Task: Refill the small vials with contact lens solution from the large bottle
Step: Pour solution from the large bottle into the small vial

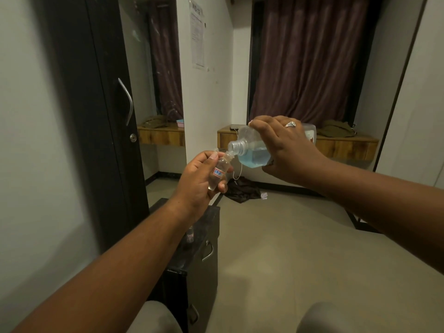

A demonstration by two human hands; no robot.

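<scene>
A small clear vial [217, 174] with a red-and-blue label is held tilted in mid-air by the left hand [200, 179], whose fingers [222, 187] are wrapped around its body, its open mouth touching the threaded neck of the large bottle [252, 150]. The bottle, tipped on its side with blue solution pooled in its lower part, is gripped from above by the closed fingers of the right hand [286, 150], on which a ring [290, 124] is worn. Below the hands, another small vial [190, 234] is seen standing on a dark tabletop [204, 217], partly hidden by the left forearm.
</scene>
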